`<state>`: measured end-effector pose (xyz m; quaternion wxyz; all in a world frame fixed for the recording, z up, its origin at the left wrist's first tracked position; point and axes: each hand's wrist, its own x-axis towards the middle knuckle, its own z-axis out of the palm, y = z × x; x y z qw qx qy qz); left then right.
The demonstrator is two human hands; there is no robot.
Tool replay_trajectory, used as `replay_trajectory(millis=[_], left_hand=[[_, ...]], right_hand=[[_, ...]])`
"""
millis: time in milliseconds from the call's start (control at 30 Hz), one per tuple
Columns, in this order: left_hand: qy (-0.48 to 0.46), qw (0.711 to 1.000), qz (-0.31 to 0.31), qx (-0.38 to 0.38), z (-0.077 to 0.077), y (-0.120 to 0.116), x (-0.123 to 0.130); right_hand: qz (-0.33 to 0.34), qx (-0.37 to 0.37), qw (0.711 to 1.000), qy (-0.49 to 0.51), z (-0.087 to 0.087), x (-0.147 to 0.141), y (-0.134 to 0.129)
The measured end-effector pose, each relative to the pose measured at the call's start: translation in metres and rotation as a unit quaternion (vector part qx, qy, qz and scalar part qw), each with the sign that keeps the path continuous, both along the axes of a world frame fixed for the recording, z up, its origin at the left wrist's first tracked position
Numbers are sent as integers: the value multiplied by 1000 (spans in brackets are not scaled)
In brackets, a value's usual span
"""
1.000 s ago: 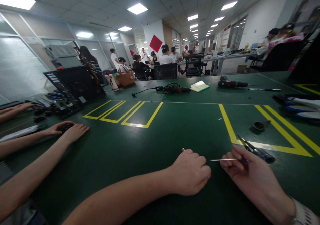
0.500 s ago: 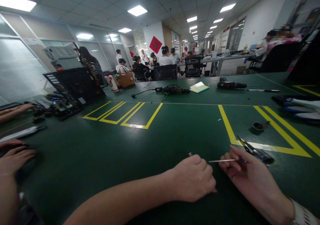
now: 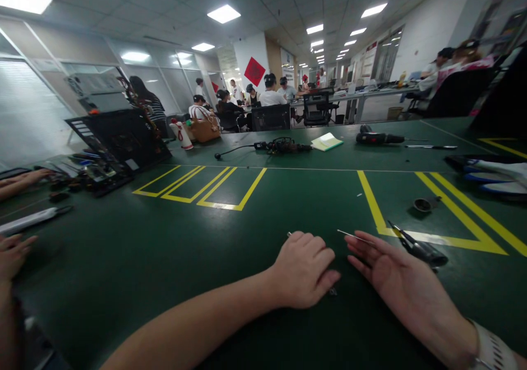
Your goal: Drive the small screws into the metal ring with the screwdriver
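My left hand (image 3: pixel 307 271) is closed, back up, low over the green table (image 3: pixel 197 254). What it grips is mostly hidden; a small tip (image 3: pixel 289 234) pokes out beyond the knuckles. Near its thumb lies a small pale thing (image 3: pixel 332 291), too small to name. My right hand (image 3: pixel 405 282) is turned palm up to the right, with a thin screwdriver (image 3: pixel 349 234) held lightly along its fingers. Its metal shaft points left toward my left hand, and its handle is hidden. Just behind the right hand lies a dark tubular part (image 3: pixel 424 251) with a pointed end.
A round metal cup-like part (image 3: pixel 423 205) sits inside yellow tape lines (image 3: pixel 373 205). Farther back are a power drill (image 3: pixel 379 138), a pen (image 3: pixel 430 147), a notepad (image 3: pixel 327 141) and a wired assembly (image 3: pixel 284 146). At left, a co-worker's hand (image 3: pixel 14 252) rests near a white bar-shaped device (image 3: pixel 28 220).
My left hand has shifted left and up, its thumb now outward. My right hand has opened more and raised the screwdriver tip. The co-worker's hand at left has drawn back.
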<state>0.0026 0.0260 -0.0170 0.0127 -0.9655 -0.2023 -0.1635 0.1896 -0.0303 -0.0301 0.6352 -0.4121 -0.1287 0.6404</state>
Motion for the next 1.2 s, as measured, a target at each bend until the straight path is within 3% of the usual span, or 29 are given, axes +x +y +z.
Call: replay_trajectory(millis=[100,233,500,667,933,1000,1133,1200], left_hand=[[-110,978,67,-162,2,13,-6],[-195,931,103,-290,-6,23,-8],[-215,924,44,-314,-14,25,-5],[-235,922,37,-307,-16,26,-5],[-309,885,135,-319,-20,27,-2],[-311,885,137,-319,-19,26,-1],[-302,891,126,-314,-18,24,-1],[-298,895,120,-311,-19,25,-2]], right_hand=[[8,4,999,-48,1,-2,-1],[41,3,995,-91,4,-4,-4],[113,28,963,-242,7,-9,-10],[107,58,936,-331,11,-13,-11],[178,275,803,-497,12,-19,-28],[194,296,772,-528,12,-21,-30],[273,313,680,-604,9,-20,-26],[307,327,655,-608,6,-18,-24]])
